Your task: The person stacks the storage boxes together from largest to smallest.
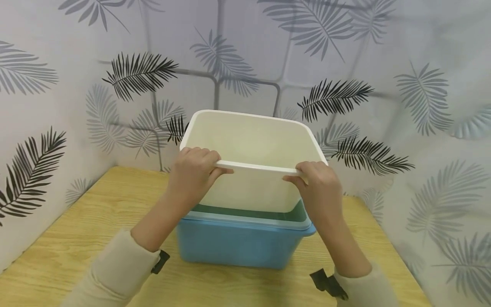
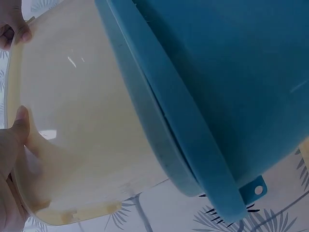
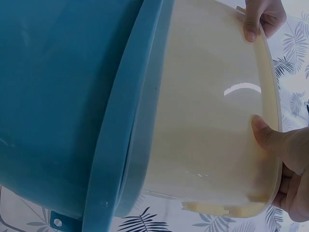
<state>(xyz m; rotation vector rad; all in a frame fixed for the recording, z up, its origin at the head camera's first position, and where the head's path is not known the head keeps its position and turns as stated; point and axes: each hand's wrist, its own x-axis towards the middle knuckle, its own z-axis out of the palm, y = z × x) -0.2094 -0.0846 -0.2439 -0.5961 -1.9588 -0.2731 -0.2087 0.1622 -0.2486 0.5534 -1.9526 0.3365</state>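
Note:
A cream plastic bin (image 1: pixel 249 189) is tilted, its lower part inside a pale blue-green bin (image 1: pixel 245 219). That one sits nested in a blue bin (image 1: pixel 234 245) on the table, the two rims lying close together. My left hand (image 1: pixel 193 172) grips the near rim of the cream bin towards its left corner, thumb against the outer wall. Towards the right corner of the same rim, my right hand (image 1: pixel 320 183) holds on, its thumb (image 3: pixel 263 133) pressed to the outside. The cream bin's bottom is hidden in the stack.
Under the bins is a wood-grain table (image 1: pixel 126 200). Behind it and on both sides hangs a pale cloth (image 1: pixel 245 55) printed with grey and black leaves. The blue bin has a small tab with a hole (image 2: pixel 256 190) at its rim.

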